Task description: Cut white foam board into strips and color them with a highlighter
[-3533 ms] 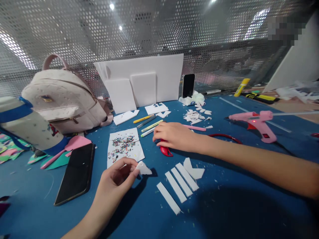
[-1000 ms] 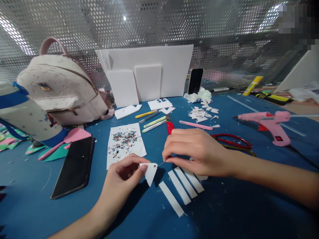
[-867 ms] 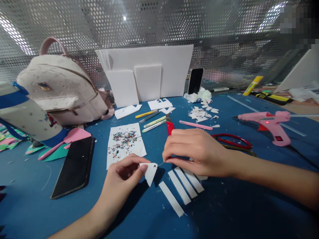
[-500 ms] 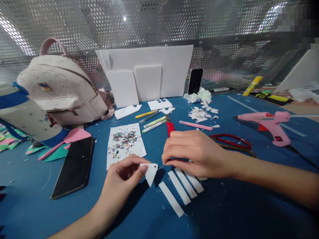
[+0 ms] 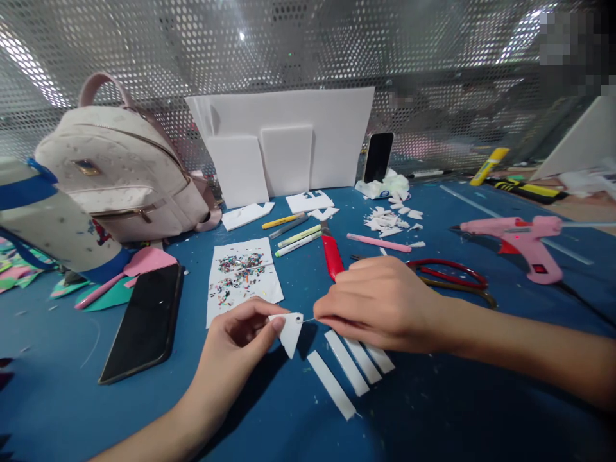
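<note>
Head view, looking down on blue surface.

White foam piece: small, flat, roughly triangular, point down, with a tiny hole near its top corner. Held clear of the surface, low centre of frame.

Left hand: thumb and forefinger clamped together on the piece's left edge; other fingers curled loosely under. Forearm enters from bottom left.

Right hand: just right of the piece, not touching it. Fingers pinched together on a thin strand, a pale line that runs from the fingertips to the hole. Thread or wire, cannot tell.

Under and beside the right hand: white strips lying side by side on the surface, upper ends partly hidden by the hand. Red utility knife just behind the knuckles. Red-handled scissors to the right, partly hidden by the wrist.

Left of the piece: paper sheet sprinkled with coloured glitter, then a black phone face up.

Further back: markers, pink pen, heap of white scraps, foam boards leaning on the perforated screen, a second phone propped upright. Pale backpack far left. Pink glue gun far right, well apart from both hands.
</note>
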The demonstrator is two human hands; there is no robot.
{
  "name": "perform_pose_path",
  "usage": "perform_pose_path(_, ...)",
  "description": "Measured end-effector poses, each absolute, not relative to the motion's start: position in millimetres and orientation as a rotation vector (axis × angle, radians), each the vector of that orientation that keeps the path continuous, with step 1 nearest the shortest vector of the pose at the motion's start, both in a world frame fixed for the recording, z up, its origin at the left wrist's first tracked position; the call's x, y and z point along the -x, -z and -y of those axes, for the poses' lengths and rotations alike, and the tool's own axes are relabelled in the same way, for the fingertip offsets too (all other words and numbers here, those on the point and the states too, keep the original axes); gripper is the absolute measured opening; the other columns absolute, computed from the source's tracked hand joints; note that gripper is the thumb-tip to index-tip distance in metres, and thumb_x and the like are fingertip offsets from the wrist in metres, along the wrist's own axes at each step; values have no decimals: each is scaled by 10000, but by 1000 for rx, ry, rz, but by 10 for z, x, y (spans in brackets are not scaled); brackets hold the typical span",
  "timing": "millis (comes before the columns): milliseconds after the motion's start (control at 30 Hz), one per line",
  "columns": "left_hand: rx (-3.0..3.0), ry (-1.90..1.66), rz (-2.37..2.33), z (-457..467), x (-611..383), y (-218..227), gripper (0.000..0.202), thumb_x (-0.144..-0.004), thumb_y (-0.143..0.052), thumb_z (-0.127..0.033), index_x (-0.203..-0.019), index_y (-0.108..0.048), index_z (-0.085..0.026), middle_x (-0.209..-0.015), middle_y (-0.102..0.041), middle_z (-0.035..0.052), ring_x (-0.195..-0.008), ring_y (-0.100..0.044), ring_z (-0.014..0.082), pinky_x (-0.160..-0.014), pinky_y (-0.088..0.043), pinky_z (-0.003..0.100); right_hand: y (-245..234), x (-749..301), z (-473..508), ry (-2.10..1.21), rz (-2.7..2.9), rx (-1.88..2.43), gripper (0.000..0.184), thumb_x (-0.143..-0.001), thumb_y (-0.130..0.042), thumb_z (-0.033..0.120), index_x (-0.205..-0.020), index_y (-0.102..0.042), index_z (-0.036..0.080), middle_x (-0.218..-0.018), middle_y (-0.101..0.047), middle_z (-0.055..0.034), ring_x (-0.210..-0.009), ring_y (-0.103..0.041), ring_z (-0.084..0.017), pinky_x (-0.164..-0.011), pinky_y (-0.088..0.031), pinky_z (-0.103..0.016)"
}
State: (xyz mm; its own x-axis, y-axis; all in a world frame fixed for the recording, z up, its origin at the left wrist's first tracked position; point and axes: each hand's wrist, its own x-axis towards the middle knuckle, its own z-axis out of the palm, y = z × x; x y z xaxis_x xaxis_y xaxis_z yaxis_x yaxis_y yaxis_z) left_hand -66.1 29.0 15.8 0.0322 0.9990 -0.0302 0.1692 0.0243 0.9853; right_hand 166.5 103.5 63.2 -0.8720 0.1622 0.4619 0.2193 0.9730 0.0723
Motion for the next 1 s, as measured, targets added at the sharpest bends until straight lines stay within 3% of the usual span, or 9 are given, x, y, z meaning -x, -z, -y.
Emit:
perform_pose_path(333, -1332, -1055, -1338, -290, 656, -136, 258, -846, -693, -470, -856, -737, -216, -828, -672, 23, -774, -588, 147, -673, -425, 236, -613, -1648, -966, 297, 2656, 280, 192, -938, -511, 149, -811, -647, 197, -568, -588, 45, -514, -431, -120, -529, -237, -293)
perform_pose_path(1000, -1341, -1061, -1349, -295, 669, -146, 252, -839, -705, -461, -858, -743, -212, -786, -662, 14, -714, -554, 126, -637, -402, 224, -551, -1611, -907, 328, 2643, 369, 227, -923, -487, 141, -712, -550, 195, -533, -558, 55, -466, -359, -118, -502, -233, -293)
